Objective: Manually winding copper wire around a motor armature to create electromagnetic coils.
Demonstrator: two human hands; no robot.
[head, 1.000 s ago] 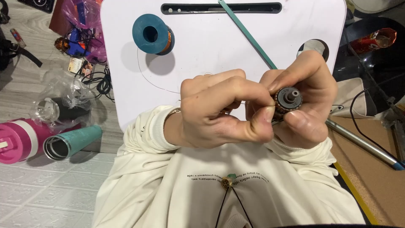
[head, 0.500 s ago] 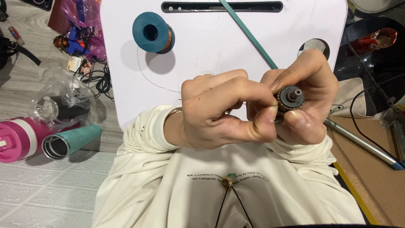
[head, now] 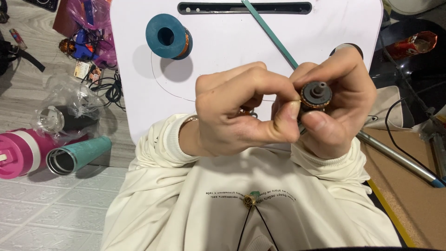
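Note:
My right hand (head: 337,104) grips a small round motor rotor (head: 316,95) with copper windings and a dark shaft, held end-on towards the camera. My left hand (head: 237,111) presses thumb and forefinger against the rotor's left side. Both hands hover over the near edge of a white lap table (head: 223,51). A teal spool of copper wire (head: 166,36) stands on the table at the far left, and a thin wire curves from it across the table towards my hands. Whether the left fingers pinch that wire is hidden.
A teal strip (head: 269,32) lies diagonally across the table. On the floor at left lie a pink flask (head: 18,153), a teal tumbler (head: 76,155), a clear plastic bag (head: 69,111) and cables. A metal rod (head: 399,160) lies at right on a brown board.
Both hands stay together at the rotor. The fingers have shifted slightly around it; nothing was let go.

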